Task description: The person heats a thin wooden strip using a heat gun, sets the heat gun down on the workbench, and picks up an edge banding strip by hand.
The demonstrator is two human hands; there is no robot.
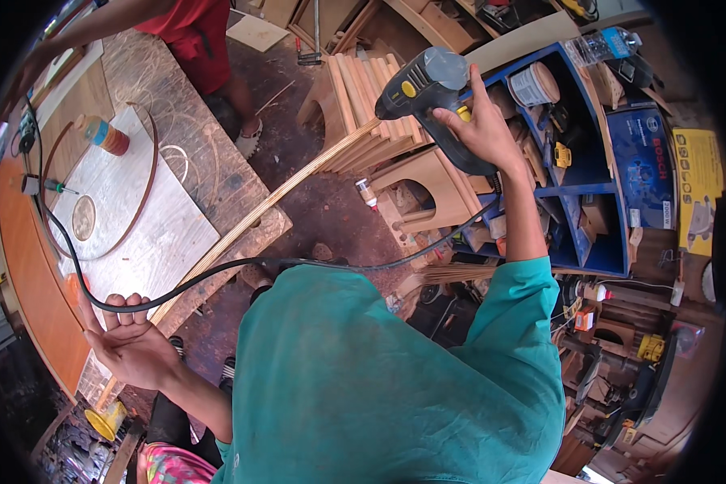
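In the upper centre of the frame, the right hand (pixel 488 133) has its fingers wrapped around the handle of a black-and-grey power tool with yellow buttons (pixel 415 89). A long black rubber cable (pixel 282 261) sags from the tool across the middle to the lower left, where the left hand (pixel 141 353) lies palm up, its fingers open and slightly bent, the cable running across them. A worn brown wooden counter (pixel 234 157) fills the upper left, carrying a pale grey flat board (pixel 165 230) and a clear plastic bottle with orange-brown contents (pixel 105 135). At upper right stands a blue wooden compartment shelf (pixel 589 191); its shadowed contents are hard to make out.
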